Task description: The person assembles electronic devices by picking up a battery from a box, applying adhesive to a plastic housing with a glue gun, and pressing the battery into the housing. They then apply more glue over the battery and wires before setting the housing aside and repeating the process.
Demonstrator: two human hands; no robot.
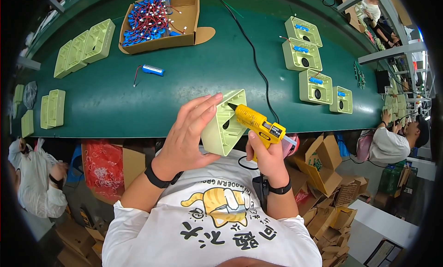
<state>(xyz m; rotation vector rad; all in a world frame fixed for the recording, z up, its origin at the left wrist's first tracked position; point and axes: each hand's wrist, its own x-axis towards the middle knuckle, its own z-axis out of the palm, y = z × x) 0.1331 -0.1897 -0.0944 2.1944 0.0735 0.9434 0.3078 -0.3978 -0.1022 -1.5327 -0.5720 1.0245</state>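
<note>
My left hand (189, 130) grips a pale green plastic housing (213, 136) by its outside, tilted so that its open, ribbed inside faces right. A dark round hole shows in its floor. My right hand (268, 160) is wrapped round the handle of a yellow glue gun (259, 124). The gun's dark nozzle points left into the housing's upper part; whether it touches the plastic, I cannot tell. A translucent glue stick (290, 140) sticks out of the gun's back. Beyond my hands, a blue cylindrical battery (153, 70) with thin red and black leads lies on the green table.
A cardboard box (161, 46) of blue batteries stands at the back. Housings with batteries (302, 54) line the right; other housings (85, 47) stand left. A black cable (253, 50) crosses the green table (194, 77). Cartons (323, 170) lie below right. A co-worker (392, 142) sits far right.
</note>
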